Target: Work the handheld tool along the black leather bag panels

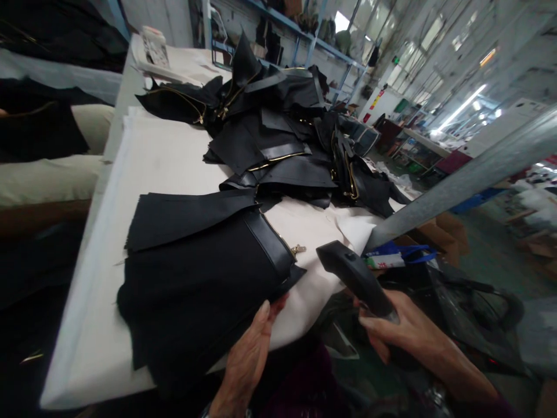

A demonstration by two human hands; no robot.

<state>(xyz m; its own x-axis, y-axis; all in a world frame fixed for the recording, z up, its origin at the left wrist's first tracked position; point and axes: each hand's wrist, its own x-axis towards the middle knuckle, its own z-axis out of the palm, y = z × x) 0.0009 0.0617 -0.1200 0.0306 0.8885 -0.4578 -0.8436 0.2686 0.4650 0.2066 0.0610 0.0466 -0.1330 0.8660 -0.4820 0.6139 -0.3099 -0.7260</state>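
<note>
A black bag panel (195,273) with a smooth leather-like strip and a gold zip lies on the near end of the pale table, several black layers together. At its right end a gold zip pull (298,249) sticks out. My left hand (252,351) is at the panel's lower right edge, thumb up and fingers stretched out, their tips partly hidden by the panel's corner. To the right, my right hand (387,322) is wrapped round a black handheld tool (350,270) with a blunt angled head. The tool is held up beside the table edge, apart from the panel.
More black zipped pieces (278,139) are heaped across the pale tabletop (169,154). A grey metal pole (461,180) slants at the right, with a blue bag (404,255) below it. At the left, another person's pale-clothed legs (47,174) are beside the table.
</note>
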